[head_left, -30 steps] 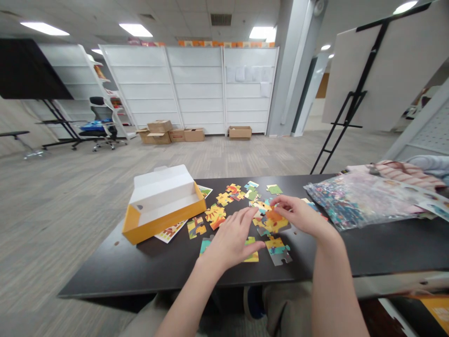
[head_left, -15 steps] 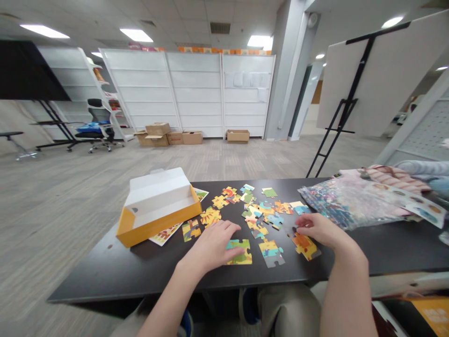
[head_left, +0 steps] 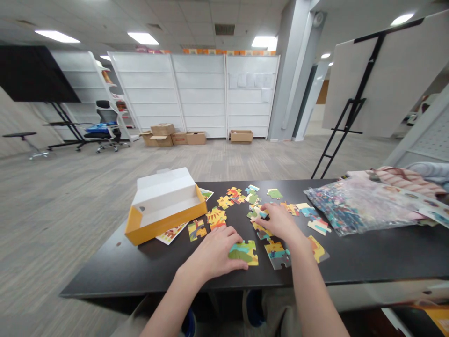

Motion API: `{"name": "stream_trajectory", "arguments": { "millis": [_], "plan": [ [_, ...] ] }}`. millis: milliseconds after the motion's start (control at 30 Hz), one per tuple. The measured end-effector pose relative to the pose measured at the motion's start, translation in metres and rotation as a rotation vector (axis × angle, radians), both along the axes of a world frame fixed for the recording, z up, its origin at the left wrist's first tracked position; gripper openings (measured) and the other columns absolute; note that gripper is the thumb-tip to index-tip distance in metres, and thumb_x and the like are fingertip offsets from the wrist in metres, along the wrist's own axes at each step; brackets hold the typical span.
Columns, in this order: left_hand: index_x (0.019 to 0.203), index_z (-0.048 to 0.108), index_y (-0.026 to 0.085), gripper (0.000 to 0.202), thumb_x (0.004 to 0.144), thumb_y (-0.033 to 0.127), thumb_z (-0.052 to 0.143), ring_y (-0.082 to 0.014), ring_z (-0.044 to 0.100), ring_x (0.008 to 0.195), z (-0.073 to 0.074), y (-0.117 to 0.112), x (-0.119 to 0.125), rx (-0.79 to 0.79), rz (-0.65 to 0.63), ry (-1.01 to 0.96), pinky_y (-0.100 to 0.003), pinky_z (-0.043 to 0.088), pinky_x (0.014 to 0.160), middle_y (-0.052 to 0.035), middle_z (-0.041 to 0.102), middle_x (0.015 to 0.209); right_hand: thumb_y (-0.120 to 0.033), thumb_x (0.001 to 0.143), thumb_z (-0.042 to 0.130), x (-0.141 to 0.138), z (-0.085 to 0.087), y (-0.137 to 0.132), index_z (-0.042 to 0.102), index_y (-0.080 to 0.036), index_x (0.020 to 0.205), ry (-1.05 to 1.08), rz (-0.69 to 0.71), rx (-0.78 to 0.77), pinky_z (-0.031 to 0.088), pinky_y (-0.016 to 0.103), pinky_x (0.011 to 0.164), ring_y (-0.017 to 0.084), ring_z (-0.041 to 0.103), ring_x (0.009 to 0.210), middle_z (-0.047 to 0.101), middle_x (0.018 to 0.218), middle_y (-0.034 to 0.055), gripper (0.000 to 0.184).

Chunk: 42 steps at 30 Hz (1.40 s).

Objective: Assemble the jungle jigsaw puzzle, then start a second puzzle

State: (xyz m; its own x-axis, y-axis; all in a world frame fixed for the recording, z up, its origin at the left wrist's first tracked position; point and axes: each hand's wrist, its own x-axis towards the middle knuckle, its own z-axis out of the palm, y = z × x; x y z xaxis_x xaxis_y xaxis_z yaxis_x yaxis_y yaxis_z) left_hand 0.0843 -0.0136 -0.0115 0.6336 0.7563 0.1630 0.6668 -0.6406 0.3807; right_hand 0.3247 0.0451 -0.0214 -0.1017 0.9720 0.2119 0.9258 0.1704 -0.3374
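Observation:
My left hand point(head_left: 221, 248) rests on the dark table with thumb and fingers spread around a green and yellow puzzle piece point(head_left: 247, 252), touching its left side. Over the middle cluster, my right hand point(head_left: 280, 222) closes thumb and forefinger on a pale puzzle piece point(head_left: 258, 214). Its wrist and palm hide some pieces beneath. Below it lies a blue, yellow and grey piece point(head_left: 277, 255). An orange-yellow piece point(head_left: 317, 249) lies right of my right wrist, with a cream piece point(head_left: 319, 226) above it. Sunny yellow pieces point(head_left: 215, 215) are scattered above my left hand.
An open yellow box point(head_left: 168, 221) with a white lid stands at the left, on top of a printed sheet point(head_left: 171, 234). To the right lies a clear plastic bag point(head_left: 358, 206) of colourful contents beside striped cloth point(head_left: 407, 180). The table's front edge runs close to my lap.
My right hand has moved left from the orange-yellow piece to the middle cluster. The cream piece now shows where that hand was. My left hand stays nearly in place; the view shifts slightly.

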Motion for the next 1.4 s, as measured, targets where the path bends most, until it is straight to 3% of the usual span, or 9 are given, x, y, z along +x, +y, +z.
{"name": "stream_trajectory", "arguments": {
  "millis": [267, 467, 600, 733, 900, 1000, 1067, 1233, 1400],
  "plan": [
    [0.103, 0.068, 0.021, 0.045, 0.076, 0.055, 0.079, -0.0249, 0.063, 0.104, 0.002, -0.003, -0.006, 0.011, -0.017, -0.011, -0.043, 0.040, 0.107, -0.0050, 0.068, 0.106, -0.038, 0.085, 0.068, 0.002, -0.001, 0.003, 0.068, -0.018, 0.103, -0.061, 0.026, -0.025, 0.044, 0.038, 0.089, 0.031, 0.064, 0.104, 0.072, 0.105, 0.0127, 0.027],
    [0.102, 0.069, 0.023, 0.040, 0.077, 0.053, 0.078, -0.0244, 0.062, 0.103, 0.000, -0.008, -0.011, 0.013, -0.005, -0.038, -0.038, 0.046, 0.098, -0.0044, 0.068, 0.104, -0.035, 0.088, 0.063, -0.001, -0.001, 0.003, 0.069, -0.017, 0.103, -0.063, 0.058, -0.015, 0.043, 0.039, 0.091, 0.030, 0.064, 0.102, 0.073, 0.106, 0.0129, 0.024],
    [0.102, 0.069, 0.023, 0.040, 0.079, 0.055, 0.076, -0.0243, 0.062, 0.103, -0.002, -0.011, -0.013, 0.020, 0.003, -0.036, -0.038, 0.047, 0.096, -0.0045, 0.068, 0.104, -0.040, 0.082, 0.071, -0.003, -0.002, 0.003, 0.069, -0.019, 0.101, -0.041, 0.072, -0.025, 0.042, 0.041, 0.092, 0.031, 0.062, 0.104, 0.071, 0.106, 0.0118, 0.029],
    [0.102, 0.068, 0.023, 0.039, 0.079, 0.054, 0.077, -0.0240, 0.062, 0.102, 0.000, -0.012, -0.012, 0.019, 0.007, -0.026, -0.038, 0.048, 0.094, -0.0043, 0.068, 0.104, -0.030, 0.075, 0.077, -0.004, -0.004, 0.005, 0.068, -0.020, 0.095, 0.059, 0.082, -0.028, 0.044, 0.041, 0.092, 0.029, 0.061, 0.102, 0.067, 0.104, 0.0086, 0.024],
    [0.102, 0.068, 0.022, 0.040, 0.078, 0.053, 0.078, -0.0244, 0.062, 0.102, 0.001, -0.013, -0.013, 0.004, 0.021, -0.018, -0.037, 0.049, 0.091, -0.0045, 0.067, 0.104, -0.021, 0.071, 0.076, -0.007, -0.003, 0.004, 0.065, -0.020, 0.097, 0.263, 0.134, -0.015, 0.050, 0.033, 0.082, 0.019, 0.062, 0.090, 0.059, 0.108, 0.0057, 0.027],
    [0.102, 0.069, 0.023, 0.040, 0.077, 0.052, 0.079, -0.0244, 0.062, 0.103, 0.001, -0.013, -0.014, -0.014, 0.032, -0.021, -0.036, 0.049, 0.091, -0.0044, 0.067, 0.105, -0.018, 0.076, 0.068, -0.011, 0.004, 0.000, 0.065, -0.020, 0.098, 0.364, 0.186, -0.051, 0.052, 0.030, 0.074, 0.014, 0.061, 0.075, 0.060, 0.108, 0.0049, 0.022],
    [0.102, 0.069, 0.023, 0.040, 0.077, 0.051, 0.079, -0.0244, 0.062, 0.104, 0.002, -0.014, -0.015, -0.024, 0.042, -0.023, -0.036, 0.050, 0.091, -0.0043, 0.067, 0.106, -0.019, 0.079, 0.063, -0.014, 0.011, -0.003, 0.066, -0.021, 0.099, 0.438, 0.246, -0.064, 0.052, 0.030, 0.073, 0.014, 0.062, 0.075, 0.064, 0.107, 0.0045, 0.020],
    [0.103, 0.069, 0.022, 0.038, 0.078, 0.049, 0.079, -0.0244, 0.062, 0.103, 0.006, -0.016, -0.017, -0.032, 0.050, -0.005, -0.036, 0.049, 0.091, -0.0044, 0.067, 0.105, -0.025, 0.081, 0.063, -0.020, 0.024, -0.012, 0.069, -0.021, 0.093, 0.473, 0.343, -0.175, 0.047, 0.027, 0.066, 0.015, 0.059, 0.071, 0.068, 0.087, 0.0009, 0.014],
    [0.102, 0.068, 0.022, 0.038, 0.077, 0.049, 0.080, -0.0248, 0.061, 0.102, 0.004, -0.016, -0.023, -0.032, 0.062, -0.002, -0.035, 0.049, 0.088, -0.0051, 0.066, 0.106, -0.025, 0.078, 0.067, -0.020, 0.020, -0.013, 0.068, -0.020, 0.089, 0.466, 0.417, -0.309, 0.039, 0.023, 0.059, 0.012, 0.049, 0.063, 0.062, 0.076, -0.0014, 0.013]
  ]
}}
